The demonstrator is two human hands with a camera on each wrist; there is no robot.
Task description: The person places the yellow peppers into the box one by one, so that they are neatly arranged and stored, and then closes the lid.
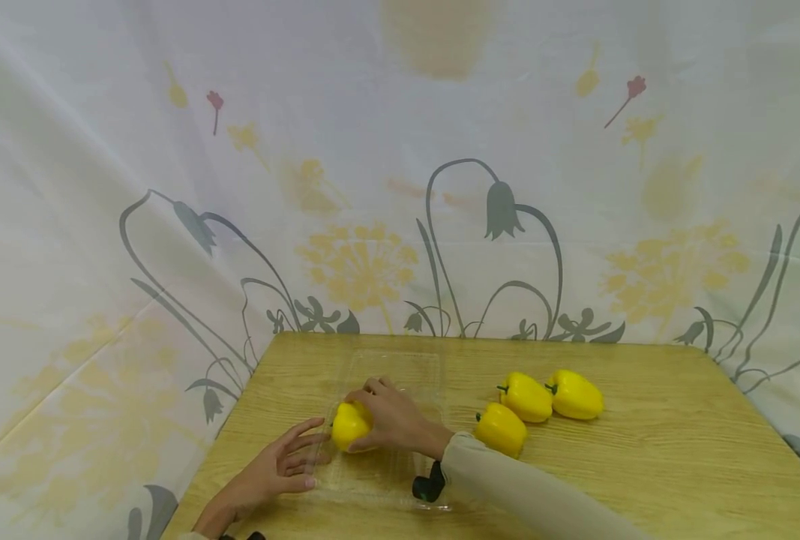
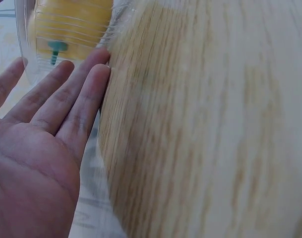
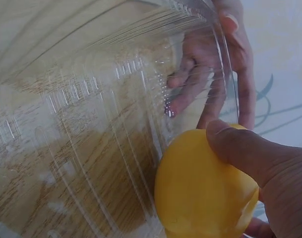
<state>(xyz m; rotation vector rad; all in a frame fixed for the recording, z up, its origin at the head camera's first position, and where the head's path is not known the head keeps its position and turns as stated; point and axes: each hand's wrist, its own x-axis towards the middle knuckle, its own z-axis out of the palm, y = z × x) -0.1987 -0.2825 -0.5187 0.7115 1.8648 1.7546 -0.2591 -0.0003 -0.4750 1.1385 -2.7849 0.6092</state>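
Observation:
A clear plastic container (image 1: 381, 493) with ribbed walls lies on the wooden table. My right hand (image 1: 396, 420) grips a yellow bell pepper (image 1: 349, 427) inside the container's left end. In the right wrist view, the thumb (image 3: 245, 151) presses on the pepper's side. The pepper's green stem (image 2: 56, 47) points toward the left wall, seen through the plastic in the left wrist view. My left hand (image 1: 278, 469) is at the container's left side with fingers extended, its fingertips (image 2: 97, 74) by the outside of the wall.
Three more yellow bell peppers lie right of the container: one nearer (image 1: 501, 429), one behind it (image 1: 528, 397) and one farther right (image 1: 577, 394). A patterned cloth (image 1: 400, 225) hangs behind the table (image 1: 676, 450).

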